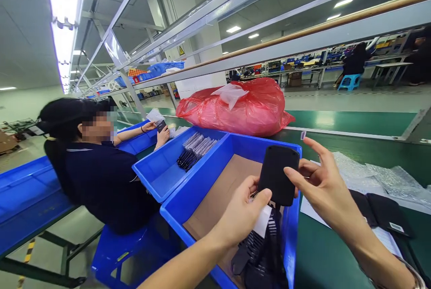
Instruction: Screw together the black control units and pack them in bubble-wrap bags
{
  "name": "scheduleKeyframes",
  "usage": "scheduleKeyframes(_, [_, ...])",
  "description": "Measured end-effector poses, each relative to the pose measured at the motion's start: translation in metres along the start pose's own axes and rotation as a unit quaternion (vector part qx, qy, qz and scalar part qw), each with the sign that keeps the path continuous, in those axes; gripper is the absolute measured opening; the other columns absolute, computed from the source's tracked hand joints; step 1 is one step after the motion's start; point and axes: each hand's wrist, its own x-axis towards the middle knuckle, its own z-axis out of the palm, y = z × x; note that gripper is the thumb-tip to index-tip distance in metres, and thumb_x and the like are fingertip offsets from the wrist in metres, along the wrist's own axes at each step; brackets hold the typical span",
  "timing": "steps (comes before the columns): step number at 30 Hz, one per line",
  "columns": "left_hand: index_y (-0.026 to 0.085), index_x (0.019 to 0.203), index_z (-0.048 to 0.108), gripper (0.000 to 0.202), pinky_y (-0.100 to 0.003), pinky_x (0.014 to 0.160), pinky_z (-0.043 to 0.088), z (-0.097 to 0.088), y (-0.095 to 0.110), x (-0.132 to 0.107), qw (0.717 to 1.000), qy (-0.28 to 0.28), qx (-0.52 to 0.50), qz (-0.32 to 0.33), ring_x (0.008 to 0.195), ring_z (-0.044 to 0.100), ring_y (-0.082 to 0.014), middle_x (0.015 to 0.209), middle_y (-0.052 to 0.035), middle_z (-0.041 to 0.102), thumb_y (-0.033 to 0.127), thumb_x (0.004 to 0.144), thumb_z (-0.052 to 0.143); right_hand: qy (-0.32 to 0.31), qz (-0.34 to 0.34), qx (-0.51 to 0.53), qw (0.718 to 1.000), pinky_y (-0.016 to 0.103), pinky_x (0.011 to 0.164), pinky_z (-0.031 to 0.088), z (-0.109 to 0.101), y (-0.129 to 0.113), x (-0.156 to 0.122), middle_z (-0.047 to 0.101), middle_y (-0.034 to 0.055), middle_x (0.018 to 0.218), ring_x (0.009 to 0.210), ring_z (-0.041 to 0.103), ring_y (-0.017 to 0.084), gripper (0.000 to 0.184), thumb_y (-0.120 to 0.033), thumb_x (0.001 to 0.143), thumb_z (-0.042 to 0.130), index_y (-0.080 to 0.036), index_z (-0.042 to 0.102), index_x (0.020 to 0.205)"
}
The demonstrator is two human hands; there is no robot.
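A flat black rectangular device [279, 175] with rounded corners is held up above the near blue bin. My left hand [240, 217] pinches its lower left edge, fingers behind and thumb in front. On its right side my right hand [323, 181] grips it with the thumb and bent fingers. That hand's index finger points up, a small white label [303, 135] stuck on its tip. Below my left hand shows a white slip of paper [262, 222]; whether the hand holds it I cannot tell. Under it, several black devices [257, 253] lie in the blue bin [182, 221].
A second blue bin [158, 181] holds bubble-wrapped pieces [198, 145]. Behind stands a red plastic bag [232, 107]. At right lie bubble-wrap sheets [377, 172], papers and black devices [387, 212]. A co-worker [101, 176] sits at left, handling a black item [161, 126]. A metal rail crosses overhead.
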Motion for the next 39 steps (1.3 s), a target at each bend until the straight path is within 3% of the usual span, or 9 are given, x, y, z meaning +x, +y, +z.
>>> scheduleKeyframes(4, [0.022, 0.131, 0.055, 0.055, -0.037, 0.095, 0.049, -0.001, 0.004, 0.002, 0.993, 0.046, 0.098, 0.041, 0.114, 0.064, -0.0249, 0.131, -0.0087, 0.067, 0.038, 0.084, 0.079, 0.032, -0.074, -0.139, 0.987, 0.028, 0.047, 0.058, 0.012, -0.012, -0.008, 0.072, 0.0042, 0.081, 0.061, 0.070, 0.021, 0.099, -0.060, 0.081, 0.077, -0.015, 0.030, 0.156])
scheduleKeyframes(7, [0.019, 0.128, 0.060, 0.055, -0.035, 0.097, 0.049, -0.008, 0.003, 0.004, 0.996, 0.031, 0.062, 0.062, 0.119, 0.062, -0.0255, 0.133, -0.0105, 0.067, 0.044, 0.083, 0.080, -0.022, -0.103, -0.127, 0.986, 0.029, 0.058, 0.065, 0.013, -0.018, -0.013, 0.077, 0.0077, 0.095, 0.075, 0.076, 0.023, 0.094, -0.058, 0.085, 0.076, -0.019, 0.030, 0.157])
scheduleKeyframes(10, [0.016, 0.127, 0.066, 0.063, -0.023, 0.069, 0.049, -0.020, -0.001, 0.001, 0.993, -0.050, -0.097, 0.035, 0.088, 0.064, -0.0158, 0.125, -0.0125, 0.070, 0.063, 0.085, 0.070, -0.069, -0.106, -0.062, 0.990, 0.029, 0.075, 0.068, 0.004, -0.021, -0.016, 0.078, 0.0055, 0.100, 0.084, 0.078, 0.021, 0.076, -0.055, 0.094, 0.070, -0.026, 0.033, 0.154])
scheduleKeyframes(13, [0.016, 0.131, 0.068, 0.079, -0.016, 0.038, 0.018, -0.030, -0.004, -0.003, 0.954, -0.176, -0.242, -0.019, 0.045, 0.030, 0.0003, 0.112, -0.0132, 0.072, 0.078, 0.083, 0.058, -0.034, -0.112, -0.061, 0.991, 0.025, 0.073, 0.066, -0.005, -0.017, -0.014, 0.078, 0.0024, 0.094, 0.077, 0.075, 0.017, 0.064, -0.055, 0.096, 0.067, -0.028, 0.042, 0.148])
scheduleKeyframes(17, [0.015, 0.133, 0.067, 0.086, -0.018, 0.032, 0.003, -0.032, -0.009, -0.002, 0.918, -0.249, -0.305, -0.036, 0.041, 0.020, 0.0016, 0.098, -0.0088, 0.070, 0.081, 0.078, 0.060, -0.065, -0.077, -0.027, 0.995, 0.022, 0.061, 0.063, -0.004, -0.012, -0.009, 0.077, 0.0044, 0.092, 0.069, 0.072, 0.016, 0.065, -0.061, 0.094, 0.067, -0.025, 0.044, 0.143])
scheduleKeyframes(23, [0.008, 0.134, 0.065, 0.101, -0.018, 0.026, 0.019, -0.028, -0.019, 0.002, 0.904, -0.298, -0.292, -0.094, 0.036, 0.027, -0.0004, 0.090, -0.0070, 0.071, 0.083, 0.066, 0.066, -0.145, 0.013, 0.083, 0.986, 0.016, 0.053, 0.057, 0.010, -0.016, -0.009, 0.069, -0.0022, 0.078, 0.062, 0.064, 0.012, 0.072, -0.058, 0.090, 0.074, -0.028, 0.041, 0.148])
scheduleKeyframes(34, [0.010, 0.119, 0.071, 0.097, -0.020, 0.034, 0.013, -0.027, -0.016, -0.002, 0.921, -0.260, -0.253, -0.141, 0.039, 0.020, -0.0011, 0.081, -0.0040, 0.068, 0.088, 0.062, 0.062, -0.125, 0.045, 0.091, 0.987, 0.019, 0.043, 0.050, 0.009, -0.015, -0.012, 0.061, -0.0045, 0.074, 0.055, 0.054, 0.013, 0.074, -0.057, 0.088, 0.076, -0.033, 0.040, 0.148])
scheduleKeyframes(37, [0.013, 0.089, 0.072, 0.076, -0.020, 0.037, 0.009, -0.026, -0.016, -0.001, 0.946, -0.185, -0.219, -0.152, 0.039, 0.015, -0.0024, 0.056, 0.0043, 0.050, 0.084, 0.064, 0.066, -0.097, 0.013, 0.051, 0.994, 0.022, 0.047, 0.050, 0.005, -0.012, -0.010, 0.058, -0.0061, 0.071, 0.054, 0.052, 0.013, 0.069, -0.056, 0.089, 0.074, -0.036, 0.043, 0.147])
scheduleKeyframes(39, [0.015, 0.085, 0.069, 0.057, -0.018, 0.042, 0.024, -0.023, -0.017, -0.001, 0.973, -0.100, -0.180, -0.102, 0.043, 0.030, -0.0042, 0.058, 0.0051, 0.049, 0.071, 0.074, 0.072, -0.058, -0.019, -0.005, 0.998, 0.025, 0.053, 0.052, 0.003, -0.013, -0.008, 0.058, -0.0057, 0.071, 0.058, 0.054, 0.015, 0.069, -0.057, 0.088, 0.074, -0.032, 0.044, 0.145])
